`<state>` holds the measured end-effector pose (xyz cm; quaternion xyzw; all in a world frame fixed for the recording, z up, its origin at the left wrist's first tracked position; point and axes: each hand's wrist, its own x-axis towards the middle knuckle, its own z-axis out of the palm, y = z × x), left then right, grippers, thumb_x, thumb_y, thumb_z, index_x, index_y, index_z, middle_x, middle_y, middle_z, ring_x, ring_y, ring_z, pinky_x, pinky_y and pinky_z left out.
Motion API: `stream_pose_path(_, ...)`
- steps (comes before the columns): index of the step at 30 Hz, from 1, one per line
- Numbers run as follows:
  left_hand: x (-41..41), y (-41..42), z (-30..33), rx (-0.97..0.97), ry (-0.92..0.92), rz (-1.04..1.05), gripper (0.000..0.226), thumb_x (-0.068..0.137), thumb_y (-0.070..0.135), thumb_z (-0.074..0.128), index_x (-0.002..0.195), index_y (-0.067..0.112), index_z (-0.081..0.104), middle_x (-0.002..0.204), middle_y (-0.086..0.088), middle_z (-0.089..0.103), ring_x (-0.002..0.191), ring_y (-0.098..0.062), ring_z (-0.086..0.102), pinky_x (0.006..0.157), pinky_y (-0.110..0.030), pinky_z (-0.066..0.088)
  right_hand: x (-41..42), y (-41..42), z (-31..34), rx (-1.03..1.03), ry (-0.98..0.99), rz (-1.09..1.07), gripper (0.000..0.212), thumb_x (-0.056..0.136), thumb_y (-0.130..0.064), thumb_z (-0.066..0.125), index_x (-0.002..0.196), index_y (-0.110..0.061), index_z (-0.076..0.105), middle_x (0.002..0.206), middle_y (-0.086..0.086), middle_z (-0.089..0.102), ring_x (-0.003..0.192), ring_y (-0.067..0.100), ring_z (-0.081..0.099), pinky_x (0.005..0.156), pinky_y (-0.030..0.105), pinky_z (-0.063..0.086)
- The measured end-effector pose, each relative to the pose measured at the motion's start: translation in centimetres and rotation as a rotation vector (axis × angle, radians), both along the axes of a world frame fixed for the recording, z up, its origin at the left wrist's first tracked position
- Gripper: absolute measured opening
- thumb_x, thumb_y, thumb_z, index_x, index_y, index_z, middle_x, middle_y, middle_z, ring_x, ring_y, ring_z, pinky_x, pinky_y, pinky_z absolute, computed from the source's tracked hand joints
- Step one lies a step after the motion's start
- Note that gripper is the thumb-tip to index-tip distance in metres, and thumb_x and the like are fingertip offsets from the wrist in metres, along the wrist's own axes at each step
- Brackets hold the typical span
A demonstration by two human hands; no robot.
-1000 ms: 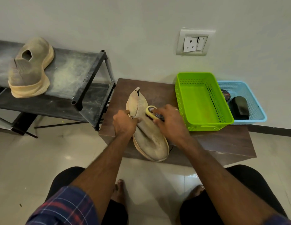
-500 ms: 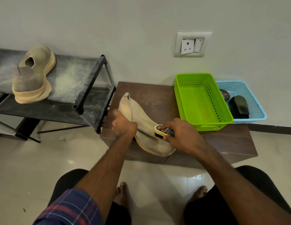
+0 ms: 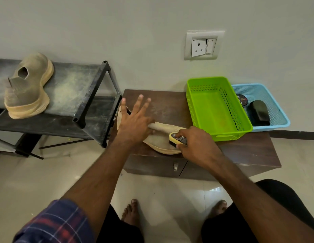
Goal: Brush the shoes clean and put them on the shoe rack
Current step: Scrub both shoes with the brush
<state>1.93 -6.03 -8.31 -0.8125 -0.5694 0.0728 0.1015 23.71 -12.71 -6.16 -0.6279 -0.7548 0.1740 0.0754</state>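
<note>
A beige knit shoe point(image 3: 163, 137) lies on its side on the low brown cabinet point(image 3: 249, 151). My left hand point(image 3: 135, 121) lies over its heel part with fingers spread and straight. My right hand point(image 3: 196, 144) grips a yellow shoe brush point(image 3: 177, 138), bristles against the shoe's toe end. The matching beige shoe point(image 3: 28, 86) sits on the top shelf of the black shoe rack point(image 3: 93, 92) at left.
An empty green basket point(image 3: 217, 106) stands on the cabinet's right half. Behind it a blue basket point(image 3: 275, 106) holds a polish tin point(image 3: 241, 99) and a black brush point(image 3: 259, 113). A wall socket point(image 3: 202, 44) is above. My bare feet rest on the tiled floor.
My left hand has let go of the shoe and opened its fingers over it. The shoe has turned flatter across the cabinet. My right hand stays with the brush at the toe.
</note>
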Motion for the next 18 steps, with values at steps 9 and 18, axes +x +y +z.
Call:
stream_pose_path(9, -1.3, -0.1, 0.6, -0.274, -0.43, 0.317, 0.023, 0.099, 0.054, 0.044, 0.102, 0.032, 0.051, 0.104, -0.004, 0.067, 0.102, -0.032, 0.063, 0.101, -0.058, 0.041, -2.2, 1.7, -2.2, 0.146, 0.034, -0.06, 0.04, 0.093, -0.028, 0.064, 0.132, -0.021, 0.057, 0.115, 0.011, 0.058, 0.102, 0.032, 0.054, 0.085, 0.038, 0.044)
stream_pose_path(18, 0.7, -3.0, 1.5, -0.195, -0.374, 0.274, 0.031, 0.097, 0.008, 0.042, 0.123, 0.025, 0.049, 0.132, -0.012, 0.05, 0.107, -0.04, 0.06, 0.083, -0.045, 0.049, -3.5, 1.6, -4.4, 0.109, 0.046, -0.051, 0.044, 0.095, -0.025, 0.062, 0.138, -0.024, 0.053, 0.118, 0.013, 0.056, 0.104, 0.033, 0.052, 0.086, 0.04, 0.045)
